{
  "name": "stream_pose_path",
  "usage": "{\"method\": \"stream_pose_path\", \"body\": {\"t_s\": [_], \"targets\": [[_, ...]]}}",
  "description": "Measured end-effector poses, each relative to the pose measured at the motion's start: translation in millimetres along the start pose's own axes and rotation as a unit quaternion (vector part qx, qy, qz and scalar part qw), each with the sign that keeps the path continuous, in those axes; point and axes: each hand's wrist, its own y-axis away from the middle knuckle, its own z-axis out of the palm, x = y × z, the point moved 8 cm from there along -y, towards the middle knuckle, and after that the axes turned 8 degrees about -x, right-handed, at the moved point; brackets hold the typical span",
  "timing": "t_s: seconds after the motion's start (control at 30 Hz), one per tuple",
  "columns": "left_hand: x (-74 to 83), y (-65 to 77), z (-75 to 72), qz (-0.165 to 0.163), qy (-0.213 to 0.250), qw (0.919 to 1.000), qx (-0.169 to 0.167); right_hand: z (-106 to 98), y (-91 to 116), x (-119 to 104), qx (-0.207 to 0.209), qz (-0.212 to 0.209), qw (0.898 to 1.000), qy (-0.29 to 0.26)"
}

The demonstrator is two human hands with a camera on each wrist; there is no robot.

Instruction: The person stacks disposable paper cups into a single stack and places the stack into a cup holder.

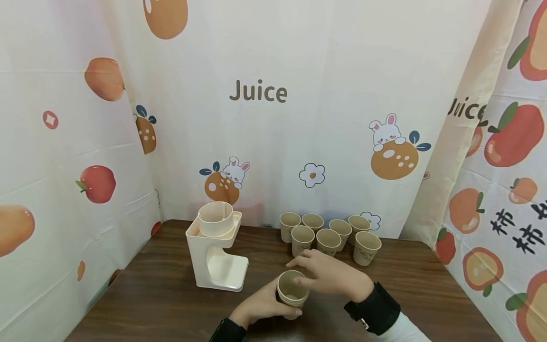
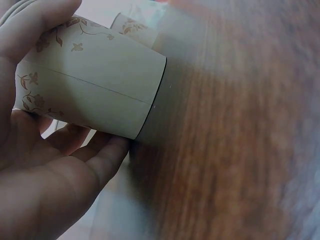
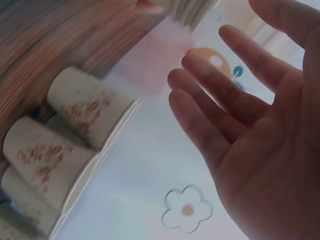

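My left hand (image 1: 266, 302) grips a small stack of paper cups (image 1: 292, 298), fingers and thumb wrapped round its side. Several rims show nested at the top in the head view. In the left wrist view the outer cup (image 2: 100, 80) has a brown floral print and a side seam, and its base is close to the table. My right hand (image 1: 331, 274) hovers over the stack's right edge, its thumb near the cup mouth. Its fingers (image 3: 220, 100) are spread and relaxed in the right wrist view, with nothing between them.
Several single paper cups (image 1: 366, 249) stand upright in a group at the back of the brown wooden table (image 1: 158, 294). A cream-white dispenser-like stand (image 1: 201, 261) with a round container (image 1: 215, 219) on top stands at left. Printed curtains (image 1: 265, 133) enclose the table.
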Motion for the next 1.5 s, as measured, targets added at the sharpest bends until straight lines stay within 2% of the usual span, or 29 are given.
{"method": "stream_pose_path", "body": {"t_s": [0.33, 0.53, 0.67, 0.8, 0.97, 1.3, 1.5], "targets": [[-1.6, 0.5, -3.5, -0.008, -0.021, 0.9994, 0.025, -8, 8, 42, 0.046, 0.038, 0.998, 0.02], [-2.5, 0.9, -4.4, -0.017, -0.023, 0.999, 0.034, -15, 12, 65, 0.095, 0.076, 0.991, 0.058], [-1.8, 1.2, -4.4, -0.02, -0.025, 0.999, 0.032, -18, 11, 77, 0.118, 0.076, 0.987, 0.073], [0.2, 0.6, -3.9, -0.014, -0.024, 0.9992, 0.03, -18, 8, 87, 0.118, 0.078, 0.987, 0.079], [0.7, 0.4, -3.7, -0.013, -0.023, 0.9992, 0.032, -18, 5, 99, 0.117, 0.101, 0.985, 0.078], [-0.9, -0.2, -3.9, -0.011, -0.017, 0.9993, 0.03, -22, 0, 118, 0.147, 0.135, 0.972, 0.124], [-2.2, 0.2, -2.9, -0.012, -0.014, 0.9994, 0.03, -19, -4, 126, 0.112, 0.162, 0.975, 0.107]]}}
